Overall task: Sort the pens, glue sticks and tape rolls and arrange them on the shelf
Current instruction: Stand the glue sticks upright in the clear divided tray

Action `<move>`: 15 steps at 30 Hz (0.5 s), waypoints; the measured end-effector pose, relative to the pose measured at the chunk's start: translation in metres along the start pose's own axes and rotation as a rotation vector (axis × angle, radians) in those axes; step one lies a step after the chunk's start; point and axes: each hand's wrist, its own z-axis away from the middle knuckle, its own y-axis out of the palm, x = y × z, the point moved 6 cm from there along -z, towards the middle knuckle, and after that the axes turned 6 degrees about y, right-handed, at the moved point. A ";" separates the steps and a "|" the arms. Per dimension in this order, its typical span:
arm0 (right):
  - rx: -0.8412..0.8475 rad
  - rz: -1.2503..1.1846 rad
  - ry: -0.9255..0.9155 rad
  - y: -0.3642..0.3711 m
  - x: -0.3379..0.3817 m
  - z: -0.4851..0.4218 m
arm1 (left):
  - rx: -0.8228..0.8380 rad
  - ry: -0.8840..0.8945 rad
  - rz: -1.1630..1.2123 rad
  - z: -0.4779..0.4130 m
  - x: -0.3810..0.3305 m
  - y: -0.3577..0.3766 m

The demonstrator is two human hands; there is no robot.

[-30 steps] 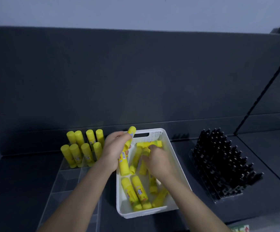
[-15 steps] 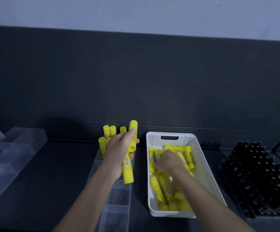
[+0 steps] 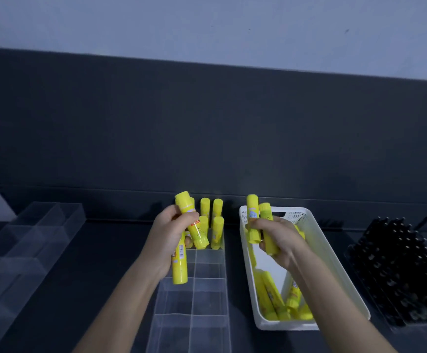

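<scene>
Facing pale wall (image 3: 207,26) over dark shelf (image 3: 105,250), left hand (image 3: 167,236), right hand (image 3: 278,240) each clamp maybe 2 glue sticks (image 3: 179,266).

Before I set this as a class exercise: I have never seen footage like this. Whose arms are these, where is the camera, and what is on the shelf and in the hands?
No machine here: a person wears a wide-angle camera on the head, so the single picture looks forward and down at their own bare arms. The left hand holds two yellow glue sticks above a clear divided organiser, where other glue sticks stand upright at its far end. The right hand holds two more glue sticks over a white basket with loose glue sticks lying in it. Farther right, black pens stand packed together; farther left sits a second clear organiser. All rests on a dark shelf.
</scene>
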 end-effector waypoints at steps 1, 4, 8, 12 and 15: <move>0.050 -0.035 -0.021 0.013 0.003 0.009 | 0.009 0.011 -0.019 0.000 -0.001 -0.007; 0.139 -0.134 -0.109 0.051 0.004 0.030 | 0.011 0.043 -0.129 -0.001 -0.003 -0.029; 0.164 -0.207 -0.167 0.089 -0.012 0.039 | -0.020 0.134 -0.408 -0.003 0.000 -0.048; 0.072 -0.071 -0.179 0.104 -0.030 0.034 | -0.034 0.172 -0.726 -0.006 0.010 -0.060; 0.018 -0.002 -0.207 0.106 -0.035 0.031 | 0.021 0.178 -0.827 -0.009 0.019 -0.062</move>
